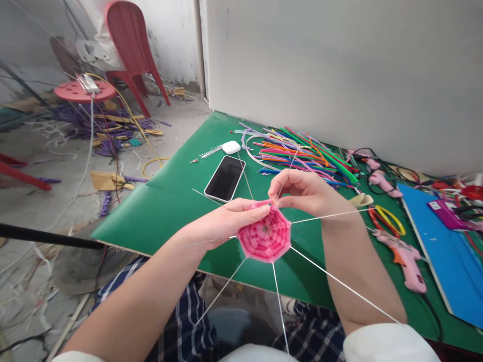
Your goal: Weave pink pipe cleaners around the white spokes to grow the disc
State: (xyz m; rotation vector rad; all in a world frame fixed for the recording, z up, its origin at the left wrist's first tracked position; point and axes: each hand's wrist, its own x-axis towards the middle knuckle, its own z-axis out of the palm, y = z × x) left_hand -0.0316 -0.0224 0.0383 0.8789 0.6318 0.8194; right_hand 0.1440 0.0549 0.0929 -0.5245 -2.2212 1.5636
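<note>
A pink woven octagon (264, 237) on thin white wire spokes (332, 216) hangs just above the green table (166, 206). My left hand (222, 223) grips its left edge, fingers pressed together along the top. At the upper corner, my right hand (302, 193) pinches the pink strand, fingers closed. Spokes radiate outward over my lap and past both arms.
A black phone (225, 178) and a white earbud case (231, 147) lie beyond my hands. A pile of coloured pipe cleaners (302, 153) is at the back. Pink glue guns (405, 259), pliers (387, 218) and a blue board (449, 251) lie right. Red chair (130, 45) and stool on the littered floor at left.
</note>
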